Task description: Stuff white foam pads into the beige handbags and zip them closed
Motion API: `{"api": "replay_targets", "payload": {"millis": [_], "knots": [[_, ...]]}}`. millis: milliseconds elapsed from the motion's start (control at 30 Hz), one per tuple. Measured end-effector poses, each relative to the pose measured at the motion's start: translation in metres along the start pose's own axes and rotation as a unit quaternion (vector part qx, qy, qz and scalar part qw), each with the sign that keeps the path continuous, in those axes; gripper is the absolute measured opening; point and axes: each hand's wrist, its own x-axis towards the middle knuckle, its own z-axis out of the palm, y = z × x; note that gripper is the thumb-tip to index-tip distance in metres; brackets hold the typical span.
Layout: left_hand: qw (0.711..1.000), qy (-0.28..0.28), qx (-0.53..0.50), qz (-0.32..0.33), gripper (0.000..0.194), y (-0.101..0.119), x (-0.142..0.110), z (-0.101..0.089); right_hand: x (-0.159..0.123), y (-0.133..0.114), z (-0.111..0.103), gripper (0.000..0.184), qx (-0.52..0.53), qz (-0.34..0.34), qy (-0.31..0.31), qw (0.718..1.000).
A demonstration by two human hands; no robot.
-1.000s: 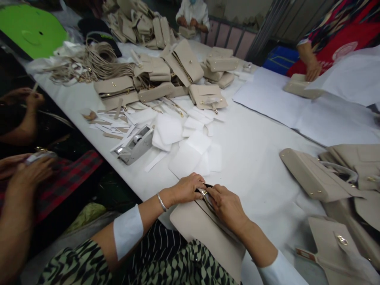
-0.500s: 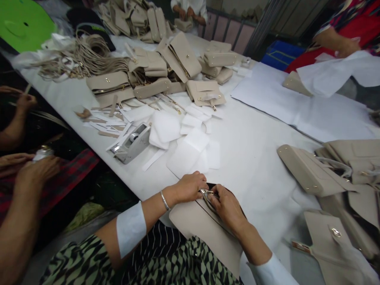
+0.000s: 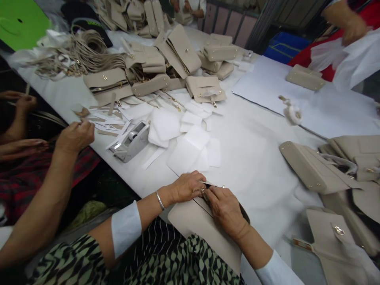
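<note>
While the left hand [image 3: 185,189] and right hand [image 3: 227,209] pinch the metal clasp [image 3: 203,193] of a beige handbag [image 3: 204,233], fingertips [image 3: 211,192] pressed together, white foam sheets [image 3: 187,152] lie beside a tape dispenser [image 3: 130,142] on the white table [image 3: 252,158].

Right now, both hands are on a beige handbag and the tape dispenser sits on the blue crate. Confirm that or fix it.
Wrong on one point: the tape dispenser sits on the white-covered table, not on the blue crate, as the head view shows. The left hand and right hand are on the beige handbag, as you said.
</note>
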Motion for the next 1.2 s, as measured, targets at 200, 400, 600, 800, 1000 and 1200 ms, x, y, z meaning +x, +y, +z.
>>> {"api": "replay_targets", "payload": {"millis": [200,400,600,800,1000,1200], "knots": [[1.0,-0.003,-0.024,-0.005,0.014,-0.003,0.007,-0.001,0.01,0.004,-0.015,0.046,0.044,-0.013,-0.065,0.997],[0.998,-0.017,-0.059,0.001,0.009,-0.009,0.011,-0.002,0.018,0.02,-0.018,0.047,0.082,-0.036,-0.135,0.987],[0.995,-0.052,-0.09,-0.014,0.011,-0.008,0.017,-0.013,0.027,0.024,-0.01,0.031,0.034,-0.059,-0.116,0.991],[0.995,-0.057,-0.078,-0.008,0.014,-0.007,0.017,-0.014,0.032,0.029,-0.013,0.02,0.064,-0.113,-0.113,0.985],[0.999,-0.036,-0.03,-0.009,0.014,-0.006,0.018,-0.011,0.04,0.028,-0.022,0.016,0.095,-0.05,-0.145,0.984],[0.998,-0.05,0.039,0.02,0.018,-0.007,0.02,-0.008,0.059,0.028,-0.039,0.006,0.114,-0.035,-0.223,0.968]]}}
